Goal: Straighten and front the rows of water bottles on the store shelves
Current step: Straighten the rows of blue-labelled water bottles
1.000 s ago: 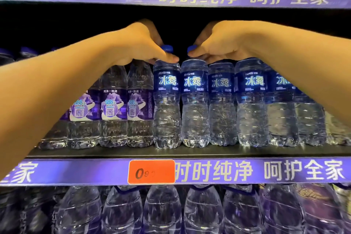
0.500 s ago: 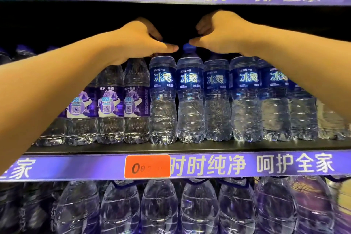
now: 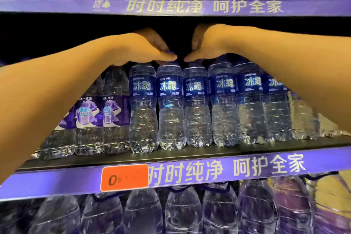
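A row of clear water bottles with dark blue labels (image 3: pixel 224 100) stands along the middle shelf (image 3: pixel 171 155). Bottles with purple labels (image 3: pixel 115 112) stand to their left. Both my arms reach in over the bottle tops. My left hand (image 3: pixel 150 49) curls down over the second blue-label bottle (image 3: pixel 170 104), its thumb and fingers pinching the blue cap. My right hand (image 3: pixel 207 45) curls the same way over the top of the third blue-label bottle (image 3: pixel 196 104), whose cap is hidden under the fingers. The two thumbs nearly meet.
The shelf above (image 3: pixel 190 6) hangs low over my hands, with dark space behind the row. An orange price tag (image 3: pixel 124 177) sits on the purple shelf strip. Large water jugs (image 3: pixel 182 213) fill the shelf below, and purple-label bottles line the top shelf.
Both hands have shifted right along the row, from the first and second blue-label bottles to the second and third. My view has tilted up slightly.
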A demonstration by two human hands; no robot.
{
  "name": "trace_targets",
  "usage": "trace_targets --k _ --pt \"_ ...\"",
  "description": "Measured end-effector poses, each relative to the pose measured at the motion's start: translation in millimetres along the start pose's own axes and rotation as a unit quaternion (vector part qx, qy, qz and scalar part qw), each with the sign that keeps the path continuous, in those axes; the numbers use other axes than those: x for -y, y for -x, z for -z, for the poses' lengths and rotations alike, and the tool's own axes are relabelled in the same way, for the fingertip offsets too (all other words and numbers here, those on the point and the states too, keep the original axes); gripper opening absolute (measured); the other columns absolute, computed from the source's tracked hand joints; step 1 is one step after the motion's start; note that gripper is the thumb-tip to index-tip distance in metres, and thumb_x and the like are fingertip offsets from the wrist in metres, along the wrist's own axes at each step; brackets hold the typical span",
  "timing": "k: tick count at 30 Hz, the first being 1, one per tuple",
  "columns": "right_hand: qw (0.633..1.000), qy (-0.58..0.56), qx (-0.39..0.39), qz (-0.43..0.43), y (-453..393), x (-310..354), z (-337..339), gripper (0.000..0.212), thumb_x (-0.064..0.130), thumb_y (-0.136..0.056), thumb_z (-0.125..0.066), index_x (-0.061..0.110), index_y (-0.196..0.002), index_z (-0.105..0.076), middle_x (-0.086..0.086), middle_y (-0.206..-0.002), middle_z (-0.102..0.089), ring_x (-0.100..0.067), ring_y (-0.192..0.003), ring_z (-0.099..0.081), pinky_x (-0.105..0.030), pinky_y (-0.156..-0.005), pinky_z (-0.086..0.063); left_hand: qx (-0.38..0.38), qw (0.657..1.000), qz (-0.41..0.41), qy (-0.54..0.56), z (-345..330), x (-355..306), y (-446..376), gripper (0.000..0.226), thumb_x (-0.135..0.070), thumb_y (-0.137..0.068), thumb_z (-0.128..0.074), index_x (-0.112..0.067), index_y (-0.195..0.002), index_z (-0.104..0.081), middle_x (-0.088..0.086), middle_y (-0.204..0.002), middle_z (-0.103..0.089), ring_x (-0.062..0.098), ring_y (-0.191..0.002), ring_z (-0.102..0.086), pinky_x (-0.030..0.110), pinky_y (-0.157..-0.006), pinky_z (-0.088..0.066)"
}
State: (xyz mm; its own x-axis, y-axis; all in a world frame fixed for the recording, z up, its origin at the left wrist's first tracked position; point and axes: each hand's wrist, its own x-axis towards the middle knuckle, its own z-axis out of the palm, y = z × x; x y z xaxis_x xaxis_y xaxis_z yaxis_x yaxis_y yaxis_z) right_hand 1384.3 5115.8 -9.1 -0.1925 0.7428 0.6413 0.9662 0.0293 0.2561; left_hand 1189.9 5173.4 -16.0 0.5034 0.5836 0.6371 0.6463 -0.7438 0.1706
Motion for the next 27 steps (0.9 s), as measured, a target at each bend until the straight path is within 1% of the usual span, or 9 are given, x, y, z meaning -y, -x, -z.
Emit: trace_targets --k 2,4,7,10,12,15,20,23,27 --pt "0.999 -0.037 0.007 0.01 -1.0 1.9 -0.1 0.027 0.044 -0.089 -0.066 0.021 -0.09 -0.052 -0.002 -0.086 -0.055 -0.023 -0.073 -0.052 -0.028 -0.063 -0.04 -0.022 1.0 -0.006 0.003 -2.9 0.1 -1.4 0.037 -0.05 -0.078 -0.077 -0.016 -0.094 -0.076 0.001 -0.088 -0.076 0.012 -0.087 -0.069 0.028 -0.084 -0.046" --pt "0.984 -0.173 0.039 -0.006 -1.5 -0.9 -3.0 0.015 0.031 -0.092 -0.066 0.021 -0.098 -0.056 0.004 -0.086 -0.06 -0.017 -0.074 -0.061 -0.017 -0.06 -0.047 -0.035 0.999 -0.003 0.016 -4.6 -0.4 -1.6 0.035 -0.045 -0.079 -0.077 -0.012 -0.091 -0.076 0.001 -0.081 -0.076 0.006 -0.075 -0.069 0.024 -0.076 -0.047" --pt "0.948 -0.311 0.07 -0.026 -2.1 -8.1 -5.3 0.012 0.018 -0.092 -0.066 0.019 -0.102 -0.058 0.011 -0.094 -0.064 -0.011 -0.078 -0.066 -0.018 -0.077 -0.048 -0.051 0.998 0.01 0.02 -4.6 0.6 -1.9 0.034 -0.046 -0.078 -0.078 -0.013 -0.084 -0.076 -0.003 -0.075 -0.075 0.003 -0.067 -0.068 0.023 -0.072 -0.05" --pt "0.941 -0.312 0.121 -0.059 0.5 -11.2 -2.1 0.023 0.024 -0.094 -0.064 0.017 -0.115 -0.061 0.011 -0.115 -0.066 -0.008 -0.096 -0.063 -0.037 -0.107 -0.021 -0.063 0.998 0.013 0.028 -5.1 1.6 -2.4 0.032 -0.044 -0.078 -0.079 -0.013 -0.083 -0.077 -0.004 -0.074 -0.075 0.009 -0.072 -0.07 0.029 -0.078 -0.053" --pt "0.938 -0.312 0.133 -0.069 1.6 -12.9 0.8 0.033 0.028 -0.094 -0.063 0.014 -0.124 -0.062 0.007 -0.121 -0.068 -0.005 -0.103 -0.063 -0.035 -0.108 -0.016 -0.065 0.997 0.014 0.031 -6.4 1.3 -3.4 0.031 -0.043 -0.078 -0.08 -0.013 -0.084 -0.077 -0.003 -0.076 -0.076 0.011 -0.076 -0.072 0.031 -0.082 -0.054" --pt "0.938 -0.313 0.13 -0.066 4.5 -15.1 -0.3 0.031 0.029 -0.094 -0.064 0.012 -0.119 -0.065 0.012 -0.107 -0.071 -0.002 -0.097 -0.063 -0.039 -0.11 -0.015 -0.068 0.997 0.017 0.036 -7.8 0.0 -5.0 0.033 -0.043 -0.076 -0.081 -0.012 -0.086 -0.077 -0.002 -0.078 -0.076 0.013 -0.079 -0.072 0.028 -0.08 -0.055" --pt "0.933 -0.353 0.059 -0.045 4.4 -10.7 -7.7 0.024 0.017 -0.09 -0.069 0.012 -0.114 -0.065 0.012 -0.091 -0.069 -0.015 -0.097 -0.068 -0.023 -0.086 -0.047 -0.053 0.997 0.019 0.043 -5.2 -1.4 -4.8 0.023 -0.04 -0.077 -0.08 -0.017 -0.078 -0.075 -0.007 -0.071 -0.075 0.002 -0.065 -0.071 0.01 -0.054 -0.047" --pt "0.933 -0.353 0.047 -0.049 5.0 -8.9 -8.3 0.014 0.016 -0.09 -0.07 0.016 -0.104 -0.066 0.008 -0.096 -0.07 -0.011 -0.088 -0.069 -0.013 -0.055 -0.039 -0.055 0.997 0.012 0.05 -6.9 -3.1 -3.4 0.025 -0.037 -0.08 -0.078 -0.012 -0.086 -0.076 -0.001 -0.079 -0.077 0.01 -0.075 -0.074 0.013 -0.061 -0.051" --pt "0.928 -0.367 0.033 -0.048 6.2 -5.4 -7.0 0.012 0.013 -0.088 -0.072 0.021 -0.088 -0.062 0.012 -0.085 -0.068 -0.006 -0.078 -0.068 -0.011 -0.049 -0.039 -0.063 0.997 0.011 0.041 -9.4 -5.2 -1.0 0.031 -0.037 -0.08 -0.078 -0.008 -0.091 -0.076 0.002 -0.082 -0.076 0.014 -0.077 -0.073 0.025 -0.073 -0.056"
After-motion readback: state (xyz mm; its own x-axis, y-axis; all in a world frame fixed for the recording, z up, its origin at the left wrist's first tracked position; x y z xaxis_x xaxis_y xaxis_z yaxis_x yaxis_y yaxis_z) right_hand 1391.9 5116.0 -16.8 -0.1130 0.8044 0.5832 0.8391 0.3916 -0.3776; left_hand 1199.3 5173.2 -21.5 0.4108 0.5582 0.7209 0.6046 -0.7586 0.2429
